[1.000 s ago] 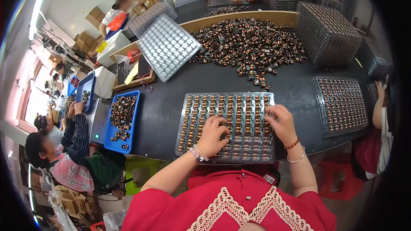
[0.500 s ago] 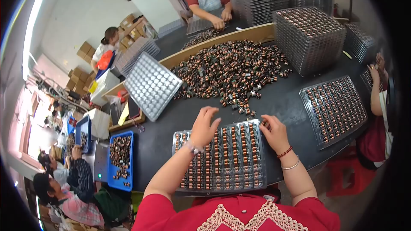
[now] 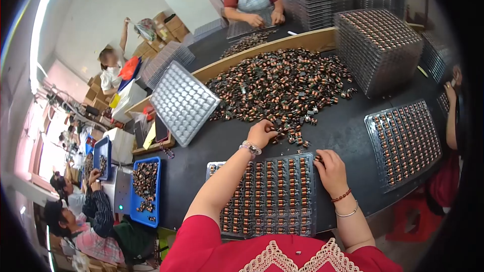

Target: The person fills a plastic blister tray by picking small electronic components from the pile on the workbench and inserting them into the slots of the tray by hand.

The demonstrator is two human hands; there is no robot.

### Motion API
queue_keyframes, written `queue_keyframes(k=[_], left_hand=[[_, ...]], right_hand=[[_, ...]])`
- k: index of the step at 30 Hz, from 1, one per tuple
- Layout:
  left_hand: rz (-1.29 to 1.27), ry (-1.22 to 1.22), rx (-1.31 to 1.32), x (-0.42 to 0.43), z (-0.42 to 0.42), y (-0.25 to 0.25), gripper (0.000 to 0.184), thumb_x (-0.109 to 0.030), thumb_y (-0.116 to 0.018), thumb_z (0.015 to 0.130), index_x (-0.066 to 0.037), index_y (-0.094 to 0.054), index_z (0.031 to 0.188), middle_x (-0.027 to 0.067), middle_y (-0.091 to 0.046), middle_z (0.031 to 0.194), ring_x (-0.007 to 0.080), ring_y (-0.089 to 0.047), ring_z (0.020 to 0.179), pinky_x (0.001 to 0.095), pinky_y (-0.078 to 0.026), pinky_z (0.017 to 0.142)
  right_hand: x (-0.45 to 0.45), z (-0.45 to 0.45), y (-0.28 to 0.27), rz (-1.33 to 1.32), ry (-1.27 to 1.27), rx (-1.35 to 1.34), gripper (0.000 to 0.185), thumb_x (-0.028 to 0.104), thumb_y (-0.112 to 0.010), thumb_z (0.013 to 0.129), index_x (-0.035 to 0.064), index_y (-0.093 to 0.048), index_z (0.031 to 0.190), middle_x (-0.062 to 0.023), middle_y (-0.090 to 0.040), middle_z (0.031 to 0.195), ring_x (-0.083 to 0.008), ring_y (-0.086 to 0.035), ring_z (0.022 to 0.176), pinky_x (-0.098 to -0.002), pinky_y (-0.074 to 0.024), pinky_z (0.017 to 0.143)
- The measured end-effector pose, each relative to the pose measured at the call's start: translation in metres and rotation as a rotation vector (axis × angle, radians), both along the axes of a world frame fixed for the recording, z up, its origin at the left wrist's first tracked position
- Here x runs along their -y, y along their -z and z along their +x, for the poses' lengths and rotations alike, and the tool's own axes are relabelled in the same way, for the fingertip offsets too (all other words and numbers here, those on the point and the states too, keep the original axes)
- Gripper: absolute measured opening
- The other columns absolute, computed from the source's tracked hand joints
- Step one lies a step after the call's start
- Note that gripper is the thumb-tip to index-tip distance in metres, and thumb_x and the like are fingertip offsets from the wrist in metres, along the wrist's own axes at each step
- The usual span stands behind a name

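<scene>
In the head view, a clear plastic tray (image 3: 311, 211) lies in front of me, its rows filled with small copper-wound coils (image 3: 267, 186). My left hand (image 3: 260, 135) reaches beyond the tray's far edge to the near fringe of a loose coil pile (image 3: 282, 83). Its fingers are curled together among the coils; what they pinch is hidden. At the tray's far right corner, my right hand (image 3: 333, 171) has its thumb and fingers closed on a small dark coil (image 3: 318, 158). My left forearm covers part of the tray's left side.
Right of me lies another filled tray (image 3: 403, 146), with a tall tray stack (image 3: 378, 55) behind it. An empty tray (image 3: 184, 103) leans at left, above a blue bin (image 3: 157, 191) of coils. A wooden divider (image 3: 312, 36) backs the pile. Co-workers sit around the table.
My left hand has moved from above the tray out to the pile's edge, its fingers drawing together. My right hand stays by the tray's right corner. The whole view has shifted slightly.
</scene>
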State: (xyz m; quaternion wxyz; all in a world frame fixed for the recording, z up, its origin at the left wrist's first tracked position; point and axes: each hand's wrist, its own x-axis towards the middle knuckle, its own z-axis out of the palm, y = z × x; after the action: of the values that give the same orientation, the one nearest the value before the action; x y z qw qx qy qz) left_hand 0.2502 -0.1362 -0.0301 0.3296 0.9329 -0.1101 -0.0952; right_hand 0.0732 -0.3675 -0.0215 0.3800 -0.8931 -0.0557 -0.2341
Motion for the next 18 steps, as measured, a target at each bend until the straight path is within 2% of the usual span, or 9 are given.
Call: queue_keyframes(k=[1,4,5,6,9,12,13,18], left_hand=[[-0.04,-0.012,0.06,-0.001,-0.004,0.002,0.03,-0.022,-0.076,0.077,-0.003,-0.066,0.097,0.0098,-0.067,0.083,0.0259,-0.065,0.079,0.0361,-0.052,0.074],[-0.022,0.001,0.054,-0.003,-0.011,-0.003,0.024,-0.018,-0.075,0.078,-0.003,-0.066,0.095,0.0123,-0.068,0.087,0.0271,-0.065,0.082,0.0366,-0.052,0.076],[-0.033,0.027,0.081,-0.004,-0.014,-0.006,0.019,-0.016,-0.071,0.08,-0.003,-0.067,0.092,0.0146,-0.069,0.088,0.0293,-0.066,0.083,0.0379,-0.052,0.077],[-0.033,0.012,0.089,-0.004,-0.018,-0.01,0.019,-0.016,-0.071,0.08,-0.003,-0.067,0.092,0.0146,-0.069,0.088,0.0293,-0.066,0.083,0.0379,-0.052,0.077],[-0.055,0.008,0.149,-0.008,-0.027,-0.022,0.018,-0.018,-0.066,0.084,-0.003,-0.067,0.093,0.0164,-0.069,0.088,0.0323,-0.066,0.085,0.0394,-0.052,0.077],[-0.118,-0.01,0.184,-0.016,-0.044,-0.035,0.017,-0.018,-0.066,0.084,-0.003,-0.067,0.093,0.0165,-0.069,0.089,0.0325,-0.066,0.084,0.0393,-0.052,0.077],[-0.126,-0.002,0.19,-0.019,-0.053,-0.041,0.017,-0.017,-0.068,0.083,-0.003,-0.067,0.093,0.0139,-0.069,0.084,0.0274,-0.066,0.077,0.0351,-0.052,0.071],[-0.005,0.147,0.224,-0.032,-0.099,-0.057,0.017,-0.018,-0.062,0.086,-0.004,-0.066,0.095,0.0148,-0.066,0.091,0.0317,-0.063,0.087,0.0397,-0.05,0.078]], right_hand=[[-0.001,0.0,-0.001,0.018,0.008,0.013,0.024,0.005,-0.067,0.08,-0.0007,-0.062,0.103,-0.0135,-0.063,0.099,-0.0304,-0.062,0.085,-0.0372,-0.051,0.074],[0.0,0.0,0.0,0.058,0.014,0.036,0.024,0.005,-0.067,0.079,-0.0002,-0.063,0.103,-0.0138,-0.062,0.099,-0.0306,-0.062,0.085,-0.0372,-0.0506,0.075],[0.0,0.0,0.0,0.024,0.01,0.102,0.022,0.003,-0.067,0.08,-0.0008,-0.063,0.101,-0.0126,-0.063,0.097,-0.0268,-0.063,0.079,-0.0339,-0.0514,0.069],[-0.001,0.0,-0.001,0.025,-0.005,0.11,0.022,0.003,-0.067,0.08,-0.0008,-0.063,0.101,-0.0126,-0.063,0.097,-0.0268,-0.063,0.079,-0.0339,-0.0514,0.069],[-0.007,-0.002,-0.005,0.173,-0.069,0.097,0.017,0.0,-0.067,0.08,-0.0025,-0.064,0.096,-0.0093,-0.062,0.094,-0.0162,-0.061,0.067,-0.0254,-0.0494,0.056],[-0.009,-0.005,-0.007,0.218,-0.138,0.067,0.016,-0.001,-0.068,0.078,-0.0024,-0.064,0.094,-0.0094,-0.062,0.094,-0.0157,-0.061,0.066,-0.0254,-0.0492,0.056],[-0.009,-0.005,-0.006,0.204,-0.14,0.058,0.017,-0.001,-0.071,0.076,-0.0008,-0.065,0.091,-0.0088,-0.063,0.095,-0.0171,-0.064,0.071,-0.0264,-0.0526,0.055],[-0.015,-0.008,-0.002,0.161,-0.189,0.085,0.016,0.0,-0.072,0.075,0.0002,-0.065,0.09,-0.0085,-0.063,0.093,-0.0165,-0.063,0.069,-0.026,-0.0517,0.053]])
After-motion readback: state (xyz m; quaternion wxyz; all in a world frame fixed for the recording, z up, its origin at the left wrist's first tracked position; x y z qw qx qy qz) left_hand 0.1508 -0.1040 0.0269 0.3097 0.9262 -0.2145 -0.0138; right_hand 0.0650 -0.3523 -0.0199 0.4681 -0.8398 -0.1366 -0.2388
